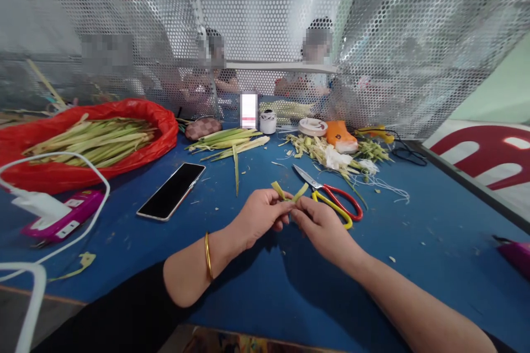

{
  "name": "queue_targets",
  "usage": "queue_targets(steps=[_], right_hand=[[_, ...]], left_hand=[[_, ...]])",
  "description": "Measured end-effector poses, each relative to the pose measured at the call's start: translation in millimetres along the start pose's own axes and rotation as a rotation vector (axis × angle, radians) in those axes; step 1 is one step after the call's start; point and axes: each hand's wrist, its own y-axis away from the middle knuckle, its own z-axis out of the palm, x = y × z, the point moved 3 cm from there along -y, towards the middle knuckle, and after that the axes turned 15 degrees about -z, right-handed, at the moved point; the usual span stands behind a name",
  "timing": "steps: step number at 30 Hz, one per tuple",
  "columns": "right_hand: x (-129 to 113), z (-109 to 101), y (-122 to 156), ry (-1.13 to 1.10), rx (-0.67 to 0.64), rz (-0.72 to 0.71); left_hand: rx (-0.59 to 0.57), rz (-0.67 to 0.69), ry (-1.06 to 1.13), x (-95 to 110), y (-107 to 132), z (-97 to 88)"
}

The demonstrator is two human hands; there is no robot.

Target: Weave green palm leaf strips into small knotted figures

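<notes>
A short strip of green leaf [301,192] is pinched between my two hands above the blue tabletop, its ends sticking up. My left hand [265,210], with a gold bangle at the wrist, has its thumb and fingers closed on the strip. From the other side, my right hand [321,226] pinches it, fingertips close to the left ones. Just beyond my right hand lie scissors [337,201] with one red and one yellow handle, blades pointing away to the left. A single narrow leaf [236,171] lies on the table past my left hand.
A red plastic bag [163,116] of long leaves sits at left, near a phone [171,190] and a purple power strip [66,218] with white cables. More leaves [227,140], a tape roll [312,127] and scraps [314,151] line the back. People sit behind the mesh panel [269,16].
</notes>
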Motion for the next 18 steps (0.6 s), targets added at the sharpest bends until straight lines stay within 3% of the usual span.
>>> queue_targets(steps=[11, 16, 18], right_hand=[[-10, 3, 5, 0.042, 0.084, -0.046], [10, 5, -2, -0.294, 0.077, 0.188], [17, 0, -5, -0.433, 0.18, 0.291]], left_hand=[[0.103, 0.129, -0.085, 0, -6, -2.7], [0.0, -0.014, 0.023, 2, -7, -8.2], [-0.043, -0.053, 0.051, 4, -5, -9.6]])
